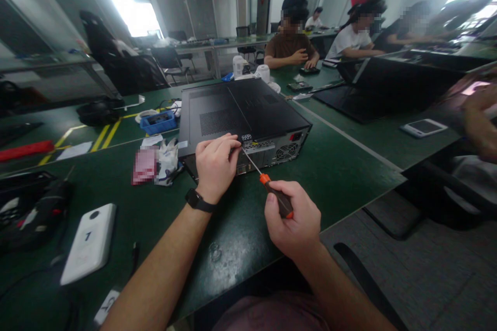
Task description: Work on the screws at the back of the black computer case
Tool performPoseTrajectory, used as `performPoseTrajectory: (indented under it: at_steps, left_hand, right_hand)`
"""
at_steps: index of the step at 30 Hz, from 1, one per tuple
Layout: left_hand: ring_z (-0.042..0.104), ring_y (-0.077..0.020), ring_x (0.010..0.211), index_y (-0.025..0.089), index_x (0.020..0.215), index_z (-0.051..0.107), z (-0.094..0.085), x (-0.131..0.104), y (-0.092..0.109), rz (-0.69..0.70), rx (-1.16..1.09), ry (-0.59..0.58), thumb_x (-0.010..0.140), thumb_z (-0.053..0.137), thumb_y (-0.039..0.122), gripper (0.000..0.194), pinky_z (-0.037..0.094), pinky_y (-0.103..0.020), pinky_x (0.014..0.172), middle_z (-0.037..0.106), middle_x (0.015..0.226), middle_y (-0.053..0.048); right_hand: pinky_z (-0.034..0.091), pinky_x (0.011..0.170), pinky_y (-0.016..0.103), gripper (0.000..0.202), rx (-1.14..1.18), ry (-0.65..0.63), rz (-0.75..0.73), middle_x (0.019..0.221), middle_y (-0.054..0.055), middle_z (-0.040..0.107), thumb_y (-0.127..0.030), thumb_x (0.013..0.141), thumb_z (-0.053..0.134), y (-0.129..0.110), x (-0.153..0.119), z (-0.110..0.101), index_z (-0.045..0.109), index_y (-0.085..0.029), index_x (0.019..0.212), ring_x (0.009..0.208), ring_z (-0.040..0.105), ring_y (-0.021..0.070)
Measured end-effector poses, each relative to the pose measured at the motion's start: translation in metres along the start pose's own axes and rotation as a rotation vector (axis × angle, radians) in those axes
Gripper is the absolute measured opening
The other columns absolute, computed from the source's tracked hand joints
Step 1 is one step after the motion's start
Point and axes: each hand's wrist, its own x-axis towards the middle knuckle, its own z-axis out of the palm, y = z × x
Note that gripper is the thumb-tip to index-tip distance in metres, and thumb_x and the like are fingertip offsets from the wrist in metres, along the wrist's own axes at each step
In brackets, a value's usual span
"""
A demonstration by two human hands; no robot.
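A black desktop computer case [229,108] lies flat on the green table, its rear panel with ports and a fan grille [287,151] towards me. My right hand [293,214] is wrapped around the brown and orange handle of a screwdriver [265,178]. Its thin shaft points up and left to the top rear edge of the case, by a small perforated metal piece [247,139]. My left hand [218,163], a black watch on its wrist, rests at that edge with thumb and fingers pinched together beside the screwdriver's tip. Whatever lies between those fingertips is hidden.
Left of the case are a blue tray [158,123] of small parts and white gloves [168,161]. Nearer me lie a white power bank [89,243] and a black cable. A phone [423,128] sits on the right. Several people work at the tables beyond.
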Motion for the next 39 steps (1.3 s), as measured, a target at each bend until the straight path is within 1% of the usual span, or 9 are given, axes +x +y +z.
performPoseTrajectory:
  at_steps: [7, 16, 19, 24, 30, 39]
  left_hand:
    - [0.074, -0.0247, 0.119, 0.027, 0.098, 0.07, -0.0008, 0.0005, 0.001, -0.042, 0.0, -0.024, 0.098, 0.063, 0.02, 0.01, 0.045, -0.046, 0.101, 0.082, 0.118, -0.004]
    - [0.075, -0.0234, 0.117, 0.026, 0.097, 0.07, 0.0011, -0.0005, -0.0009, -0.008, 0.009, -0.003, 0.099, 0.064, 0.019, 0.009, 0.045, -0.044, 0.1, 0.082, 0.116, -0.003]
    - [0.075, -0.0239, 0.117, 0.026, 0.097, 0.071, 0.0007, -0.0001, -0.0005, -0.015, -0.004, 0.003, 0.098, 0.064, 0.021, 0.009, 0.046, -0.045, 0.1, 0.082, 0.116, -0.003]
    - [0.075, -0.0241, 0.118, 0.027, 0.096, 0.071, -0.0005, 0.0007, 0.0009, -0.04, -0.01, -0.019, 0.099, 0.064, 0.021, 0.01, 0.045, -0.046, 0.101, 0.082, 0.117, -0.003]
    - [0.075, -0.0234, 0.118, 0.027, 0.096, 0.07, -0.0015, 0.0006, 0.0019, -0.023, -0.024, -0.005, 0.099, 0.063, 0.02, 0.01, 0.045, -0.045, 0.101, 0.082, 0.116, -0.003]
    - [0.074, -0.0234, 0.119, 0.027, 0.096, 0.07, -0.003, 0.001, 0.0034, -0.027, -0.017, -0.017, 0.098, 0.064, 0.02, 0.009, 0.045, -0.046, 0.102, 0.082, 0.117, -0.003]
  right_hand:
    - [0.06, 0.068, 0.031, 0.016, 0.003, 0.004, 0.011, 0.088, 0.003, 0.074, -0.018, 0.093, 0.06, -0.0008, 0.0004, 0.0, 0.063, -0.023, 0.108, 0.072, 0.072, 0.0172]
    - [0.06, 0.069, 0.031, 0.015, -0.004, 0.002, 0.005, 0.089, 0.003, 0.073, -0.018, 0.094, 0.06, -0.0004, -0.0017, 0.0017, 0.062, -0.022, 0.109, 0.073, 0.072, 0.0168]
    - [0.06, 0.068, 0.031, 0.016, -0.005, 0.0, 0.011, 0.089, 0.003, 0.073, -0.019, 0.094, 0.06, -0.0004, -0.002, 0.0016, 0.062, -0.023, 0.109, 0.073, 0.072, 0.0171]
    - [0.06, 0.068, 0.032, 0.017, 0.004, 0.003, 0.021, 0.089, 0.003, 0.074, -0.019, 0.093, 0.06, -0.0004, -0.0018, 0.0013, 0.063, -0.023, 0.109, 0.073, 0.072, 0.0176]
    - [0.06, 0.068, 0.031, 0.018, 0.005, 0.003, 0.019, 0.089, 0.002, 0.074, -0.017, 0.093, 0.061, -0.0018, -0.0011, 0.001, 0.063, -0.023, 0.109, 0.073, 0.072, 0.0173]
    - [0.06, 0.069, 0.031, 0.016, 0.015, 0.003, 0.024, 0.089, 0.003, 0.073, -0.018, 0.094, 0.059, -0.0003, -0.0026, 0.0001, 0.063, -0.023, 0.109, 0.074, 0.072, 0.017]
